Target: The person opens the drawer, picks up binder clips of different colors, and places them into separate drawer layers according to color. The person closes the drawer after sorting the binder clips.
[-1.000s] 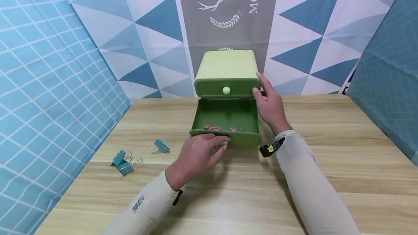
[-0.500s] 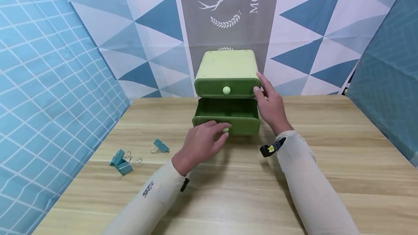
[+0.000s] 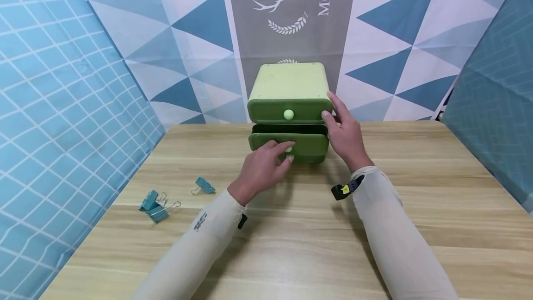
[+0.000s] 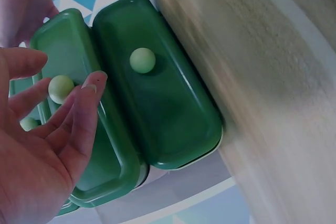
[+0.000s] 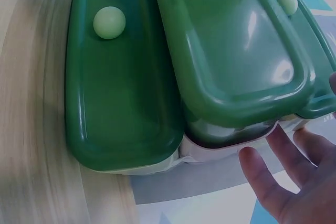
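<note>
A small pale green cabinet (image 3: 291,80) with dark green drawers stands at the back of the table. Its middle drawer (image 3: 310,145) is pulled out slightly, leaving a dark gap above its front. My left hand (image 3: 262,168) has its fingers round that drawer's round knob (image 4: 61,88). My right hand (image 3: 346,140) rests against the cabinet's right side, thumb at the edge of the top drawer (image 3: 266,111), fingers fairly straight. Below, the bottom drawer (image 4: 157,98) is closed. The inside of the middle drawer is hidden from view.
Several teal binder clips lie on the wooden table (image 3: 395,207) at left: one clip (image 3: 204,185) alone, others (image 3: 156,207) bunched together. A patterned cloth (image 3: 208,36) hangs behind the cabinet, and a blue checked cloth (image 3: 62,105) borders the left side.
My left hand has moved away from me, pushing the middle drawer most of the way in. The pink clips inside it have gone out of sight. My right hand stays at the cabinet's side.
</note>
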`<action>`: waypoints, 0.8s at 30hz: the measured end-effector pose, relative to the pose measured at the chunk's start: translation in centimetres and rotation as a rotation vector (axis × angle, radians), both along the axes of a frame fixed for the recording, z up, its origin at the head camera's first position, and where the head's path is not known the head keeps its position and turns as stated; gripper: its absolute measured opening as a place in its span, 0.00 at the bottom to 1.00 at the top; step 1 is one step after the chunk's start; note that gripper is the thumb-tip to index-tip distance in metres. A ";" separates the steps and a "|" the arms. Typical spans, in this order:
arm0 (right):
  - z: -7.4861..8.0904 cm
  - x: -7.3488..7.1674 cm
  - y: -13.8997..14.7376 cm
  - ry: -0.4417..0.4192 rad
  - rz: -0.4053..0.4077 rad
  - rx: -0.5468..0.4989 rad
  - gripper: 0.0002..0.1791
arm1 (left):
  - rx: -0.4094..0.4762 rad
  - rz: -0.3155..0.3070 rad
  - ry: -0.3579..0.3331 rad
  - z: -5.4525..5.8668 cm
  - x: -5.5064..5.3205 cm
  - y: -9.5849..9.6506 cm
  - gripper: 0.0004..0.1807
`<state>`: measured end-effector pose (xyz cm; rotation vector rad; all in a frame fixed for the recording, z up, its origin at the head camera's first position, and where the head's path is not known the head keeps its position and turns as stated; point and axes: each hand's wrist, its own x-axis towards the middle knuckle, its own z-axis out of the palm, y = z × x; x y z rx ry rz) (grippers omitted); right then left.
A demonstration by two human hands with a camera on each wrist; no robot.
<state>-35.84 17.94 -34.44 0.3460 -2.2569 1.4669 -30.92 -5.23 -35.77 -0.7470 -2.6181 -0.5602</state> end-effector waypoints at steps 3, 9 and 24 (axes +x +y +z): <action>-0.1 0.0 0.0 -0.001 0.000 0.000 0.29 | 0.010 0.018 -0.050 0.0 -0.5 0.2 0.24; -0.1 0.0 -0.1 0.007 -0.002 0.002 0.31 | 0.024 0.046 -0.083 -0.1 -1.5 0.5 0.27; 0.0 0.0 0.0 0.013 0.001 0.025 0.39 | 0.135 0.059 -0.122 -0.7 -2.6 1.1 0.26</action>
